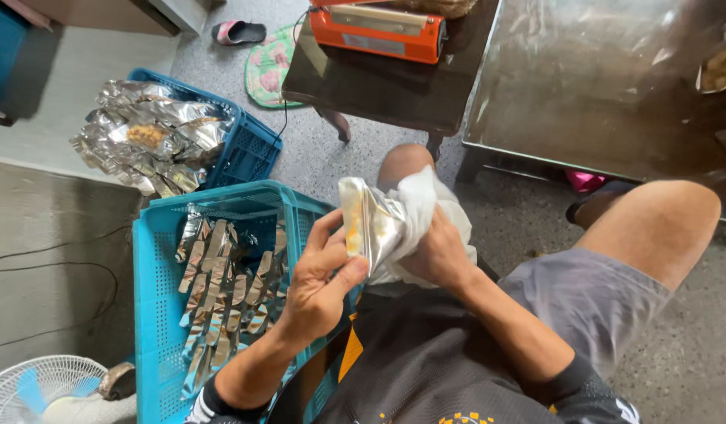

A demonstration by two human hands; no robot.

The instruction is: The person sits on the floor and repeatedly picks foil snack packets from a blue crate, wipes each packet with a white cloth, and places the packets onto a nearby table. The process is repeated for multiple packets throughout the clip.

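**Both hands on a foil pouch above the lap**

Dark shirt [426, 369] fills the bottom edge, cut off by the frame, with grey shorts [583, 294] over the person's right thigh beside it. Only forearms, hands and bare knees show.

Head view: the left hand [320, 279] is raised with the palm turned up, fingers curled, thumb and fingertips pinching the lower edge of a silver foil pouch [371, 224]. The right hand [438, 251] is clenched around a white cloth [422, 200] pressed against the pouch's far side; its fingers are mostly hidden by the cloth and foil. A yellowish patch shows on the pouch, too blurred to make out. The pouch sits between the knees, just beside the near blue crate [155, 298].

That crate holds rows of upright foil pouches; its lower corner is cut off. Behind it, a second blue crate [249, 149] is heaped with crumpled foil bags [147, 141]. An orange sealing machine [379, 31] stands on a dark desk [379, 86], its top cropped. A white fan [37, 389] peeks in at bottom left.
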